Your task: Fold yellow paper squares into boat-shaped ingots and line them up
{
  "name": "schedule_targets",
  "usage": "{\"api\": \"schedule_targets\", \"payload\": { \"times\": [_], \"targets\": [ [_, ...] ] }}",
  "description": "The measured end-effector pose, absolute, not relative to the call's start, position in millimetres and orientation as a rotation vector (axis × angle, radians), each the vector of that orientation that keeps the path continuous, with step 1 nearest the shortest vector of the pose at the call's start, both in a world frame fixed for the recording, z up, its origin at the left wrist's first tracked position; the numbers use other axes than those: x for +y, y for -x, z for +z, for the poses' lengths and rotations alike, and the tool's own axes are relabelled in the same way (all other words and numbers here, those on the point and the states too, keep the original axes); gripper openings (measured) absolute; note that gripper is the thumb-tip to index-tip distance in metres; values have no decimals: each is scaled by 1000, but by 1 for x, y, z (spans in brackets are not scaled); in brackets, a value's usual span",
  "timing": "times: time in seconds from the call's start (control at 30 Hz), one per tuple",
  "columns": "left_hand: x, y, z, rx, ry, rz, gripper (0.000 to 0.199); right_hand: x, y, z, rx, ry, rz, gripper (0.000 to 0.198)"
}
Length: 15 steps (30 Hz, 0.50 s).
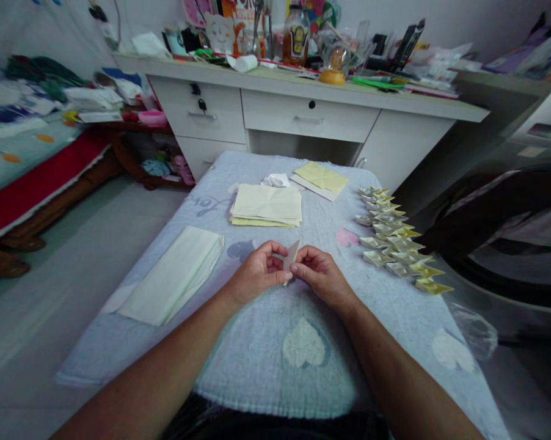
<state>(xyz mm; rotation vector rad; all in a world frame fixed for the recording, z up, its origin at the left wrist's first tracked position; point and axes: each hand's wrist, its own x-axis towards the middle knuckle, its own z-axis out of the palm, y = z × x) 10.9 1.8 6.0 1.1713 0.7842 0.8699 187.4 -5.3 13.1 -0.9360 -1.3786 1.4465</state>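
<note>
A small folded piece of paper (291,255) is held upright between my two hands over the middle of the cloth-covered table. My left hand (261,272) grips its left side, with the thumb low and the fingers curled behind. On the right edge, my right hand (319,274) pinches it between thumb and fingers. Beyond my hands lies a stack of cream and yellow paper sheets (266,205). Several folded paper boats (394,238) stand in rows on the right side of the table.
A folded pale cloth or paper bundle (175,275) lies at the left. Crumpled white paper (275,180) and creased yellow sheets (321,177) lie at the back. A cluttered white desk (307,116) stands behind, a bed (37,146) to the left, a washing machine (539,140) to the right.
</note>
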Motion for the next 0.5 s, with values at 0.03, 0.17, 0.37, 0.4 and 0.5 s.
{"api": "schedule_targets", "payload": {
  "times": [0.03, 0.17, 0.37, 0.4, 0.5],
  "targets": [
    [2, -11, 6, 789, -1171, 873, 42, -5, -187, 13, -1381, 940, 1441, 33],
    [2, -11, 6, 800, -1189, 873, 42, -5, -187, 13, -1387, 944, 1434, 33],
    [3, -11, 6, 792, -1180, 891, 39, -4, -188, 11, -1376, 941, 1431, 31],
    [3, -11, 6, 798, -1184, 895, 39, -4, -188, 10, -1376, 941, 1427, 31],
    [3, -12, 4, 812, -1200, 910, 40, -5, -188, 6, -1381, 947, 1370, 28]
  ]
}}
